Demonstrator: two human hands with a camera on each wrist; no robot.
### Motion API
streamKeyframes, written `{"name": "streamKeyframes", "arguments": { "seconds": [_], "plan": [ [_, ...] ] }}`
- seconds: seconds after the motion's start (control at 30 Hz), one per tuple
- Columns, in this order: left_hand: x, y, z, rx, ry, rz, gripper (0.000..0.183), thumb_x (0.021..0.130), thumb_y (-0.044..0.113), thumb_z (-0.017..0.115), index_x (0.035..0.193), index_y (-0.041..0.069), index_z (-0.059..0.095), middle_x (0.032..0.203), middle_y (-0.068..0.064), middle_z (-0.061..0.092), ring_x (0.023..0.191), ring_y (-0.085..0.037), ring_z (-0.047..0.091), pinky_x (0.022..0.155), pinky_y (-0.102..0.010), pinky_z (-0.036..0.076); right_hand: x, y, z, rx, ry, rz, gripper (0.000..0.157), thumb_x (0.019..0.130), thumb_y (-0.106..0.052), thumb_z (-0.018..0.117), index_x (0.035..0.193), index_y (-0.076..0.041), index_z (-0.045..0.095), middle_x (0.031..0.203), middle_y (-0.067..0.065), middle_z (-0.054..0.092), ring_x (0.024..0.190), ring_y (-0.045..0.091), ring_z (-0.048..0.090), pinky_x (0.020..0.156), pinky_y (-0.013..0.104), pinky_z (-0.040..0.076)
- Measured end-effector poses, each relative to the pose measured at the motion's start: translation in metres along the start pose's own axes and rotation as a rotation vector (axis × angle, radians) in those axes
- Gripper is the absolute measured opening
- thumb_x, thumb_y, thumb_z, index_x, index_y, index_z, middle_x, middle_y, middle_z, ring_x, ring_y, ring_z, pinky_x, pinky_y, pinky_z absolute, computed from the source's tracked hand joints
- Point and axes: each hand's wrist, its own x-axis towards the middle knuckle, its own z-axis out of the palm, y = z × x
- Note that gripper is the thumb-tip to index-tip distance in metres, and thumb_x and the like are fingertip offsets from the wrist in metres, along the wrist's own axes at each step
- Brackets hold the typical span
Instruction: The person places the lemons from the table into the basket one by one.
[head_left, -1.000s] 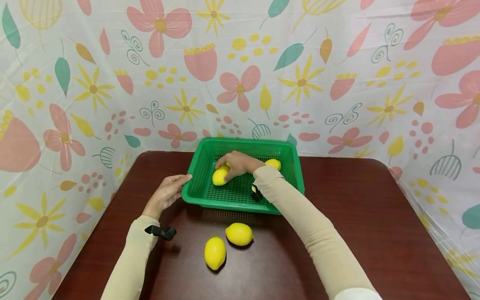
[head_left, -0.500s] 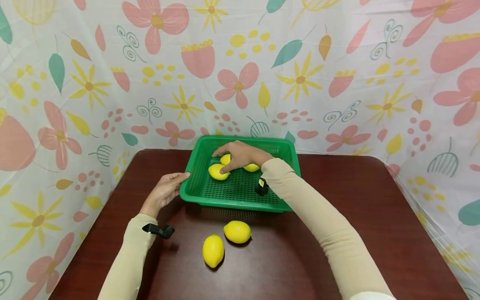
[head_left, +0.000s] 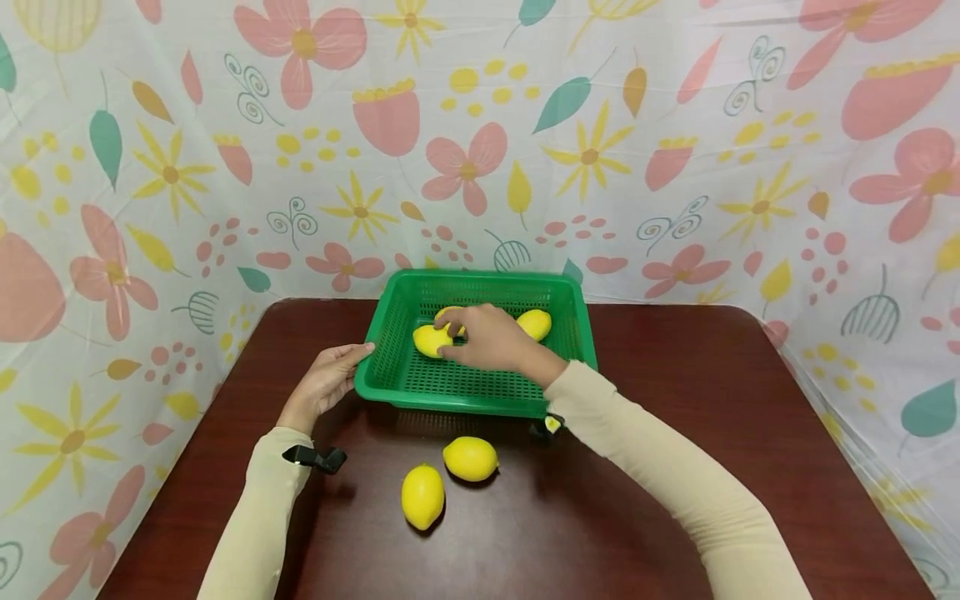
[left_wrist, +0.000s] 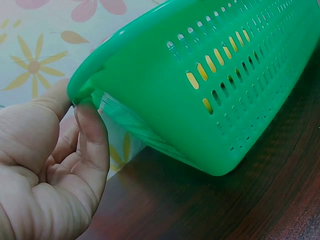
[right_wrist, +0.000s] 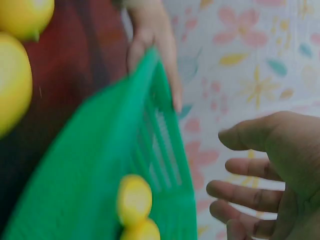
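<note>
My left hand (head_left: 324,384) pinches the near left part of the rim of a green plastic basket (head_left: 465,405). In the left wrist view its thumb and fingers meet at the basket's rim (left_wrist: 100,59). Over the basket hangs my right hand (head_left: 491,337), fingers spread and holding nothing, as the right wrist view of the hand (right_wrist: 270,175) shows. Just left of its fingertips a yellow lemon (head_left: 429,341) lies in the basket, against a second lemon (head_left: 448,318) partly covered by the fingers. A third lemon (head_left: 535,324) lies in the basket farther right.
Two more lemons, one sideways (head_left: 470,459) and one pointing toward me (head_left: 423,497), lie on the dark red-brown table (head_left: 675,400) in front of the basket. A flower-printed cloth (head_left: 480,167) hangs behind the table and along its sides.
My right hand has let go of the left lemon inside the basket, then drawn back toward me. My left hand keeps its hold on the rim.
</note>
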Motion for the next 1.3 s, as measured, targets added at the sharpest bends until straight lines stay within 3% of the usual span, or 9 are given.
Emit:
{"name": "streamKeyframes", "arguments": {
  "seconds": [0.27,0.4,0.57,0.63,0.83,0.97,1.3],
  "plan": [
    [0.000,0.000,-0.001,0.021,0.010,0.007,0.039,0.101,0.032,0.068,0.120,-0.001,0.066,0.094,0.002,0.071,0.084,-0.008,0.071,0.076,-0.025,0.061,-0.056,-0.023,0.023,0.096,0.038,-0.048,0.036,0.094,-0.032,0.076,0.125,-0.016,0.072,0.110,0.000,0.074,0.096,0.018,0.068,0.075,0.030,0.055],
    [0.002,0.003,-0.001,0.015,0.008,0.015,0.037,0.101,0.032,0.068,0.119,0.000,0.066,0.093,0.001,0.072,0.084,-0.008,0.071,0.076,-0.025,0.061,-0.076,-0.025,0.032,0.143,0.028,-0.053,0.036,0.095,-0.032,0.075,0.126,-0.015,0.072,0.116,-0.001,0.074,0.099,0.017,0.067,0.080,0.036,0.057],
    [0.002,0.004,-0.001,-0.003,0.000,0.015,0.035,0.102,0.030,0.068,0.119,0.000,0.066,0.093,0.001,0.073,0.084,-0.008,0.072,0.076,-0.025,0.061,-0.094,-0.026,0.046,0.147,0.028,-0.047,0.034,0.095,-0.032,0.074,0.126,-0.017,0.072,0.120,-0.004,0.072,0.096,0.015,0.065,0.080,0.033,0.056],
    [0.002,0.004,-0.001,-0.005,0.003,0.014,0.035,0.102,0.030,0.068,0.120,0.000,0.066,0.093,0.002,0.073,0.084,-0.008,0.072,0.076,-0.025,0.061,-0.100,-0.025,0.053,0.117,0.043,-0.050,0.033,0.094,-0.031,0.075,0.124,-0.018,0.072,0.119,-0.004,0.072,0.093,0.014,0.064,0.078,0.030,0.054],
    [0.002,0.001,-0.002,0.002,0.008,-0.003,0.040,0.101,0.032,0.068,0.122,-0.001,0.064,0.093,0.002,0.072,0.084,-0.008,0.071,0.076,-0.024,0.061,-0.114,-0.024,0.072,0.045,0.104,-0.040,0.037,0.089,-0.032,0.079,0.122,-0.016,0.074,0.117,-0.002,0.073,0.104,0.017,0.065,0.086,0.038,0.055],
    [0.002,0.000,-0.002,0.016,0.016,-0.012,0.044,0.100,0.034,0.069,0.124,-0.002,0.064,0.092,0.003,0.071,0.082,-0.007,0.070,0.075,-0.024,0.061,-0.120,-0.023,0.082,0.008,0.138,-0.022,0.039,0.086,-0.035,0.082,0.119,-0.016,0.074,0.113,-0.003,0.073,0.097,0.016,0.061,0.073,0.031,0.051],
    [0.001,0.000,-0.001,-0.002,0.015,-0.008,0.037,0.101,0.031,0.068,0.121,-0.001,0.064,0.089,0.002,0.070,0.079,-0.007,0.070,0.072,-0.024,0.061,-0.121,-0.020,0.102,-0.083,0.143,0.048,0.056,0.084,-0.042,0.084,0.132,-0.017,0.067,0.127,0.002,0.068,0.107,0.022,0.061,0.079,0.039,0.056]
  ]
}}
